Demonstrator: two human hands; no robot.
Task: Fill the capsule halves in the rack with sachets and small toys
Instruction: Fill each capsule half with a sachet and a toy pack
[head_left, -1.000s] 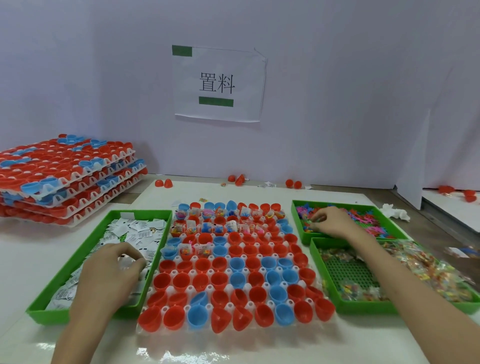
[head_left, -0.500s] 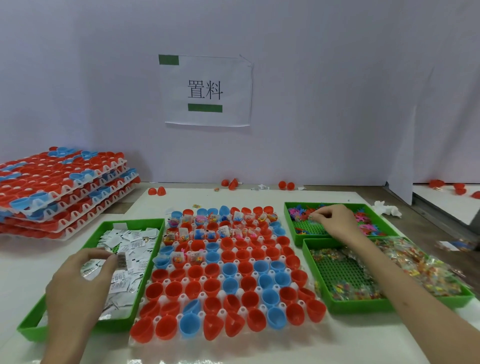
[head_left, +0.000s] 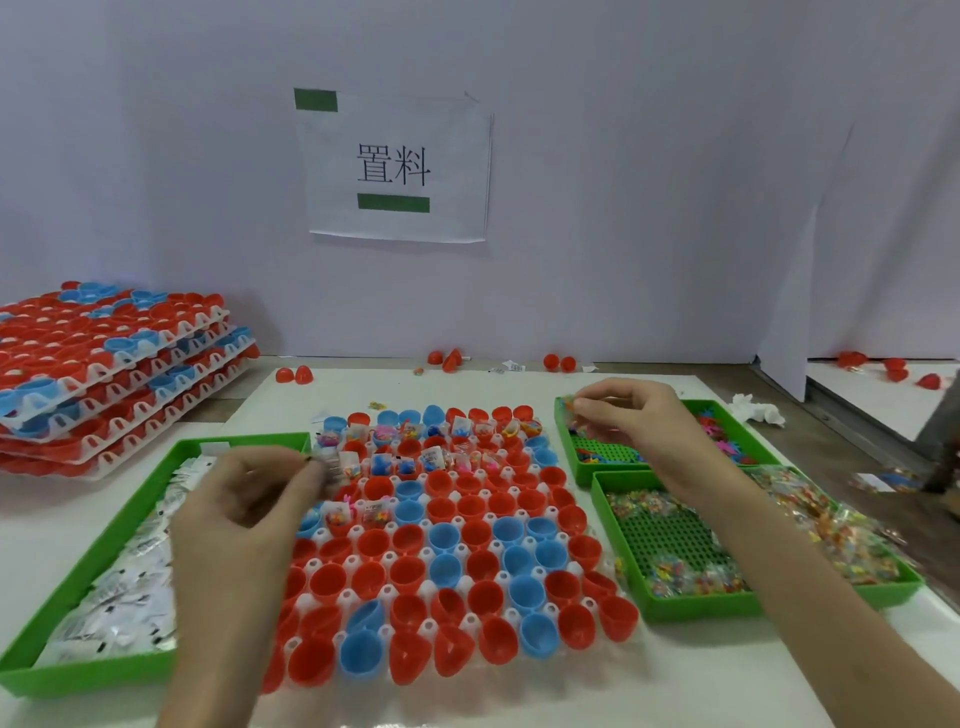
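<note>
Two hands are working at once, each already carrying a piece. The left hand (head_left: 244, 514) is pinching a small white sachet (head_left: 328, 464) between thumb and fingertips, hovering at the left edge of the rack (head_left: 429, 626). It is blurred, so I cannot tell which way its long side is running. The right hand (head_left: 641, 421) is pinching a small coloured toy (head_left: 570, 402) above the far-left corner of the loose-toy tray (head_left: 608, 475), just beside the rack's far right corner.

Empty capsule halves (head_left: 483, 597), red and blue with mouths up, are lying to the right of and nearer than the left hand, and to the left of and nearer than the right. The left hand is the closer one, so the sachet probably goes in first.

Far rows of the rack are holding sachets and toys, as are a few cups at the left of the middle. The near rows are sitting empty. White sachets are filling the sachet tray (head_left: 119, 525); bagged toys are lying in the near right tray (head_left: 701, 605). Filled racks are standing stacked (head_left: 104, 374) at far left.
</note>
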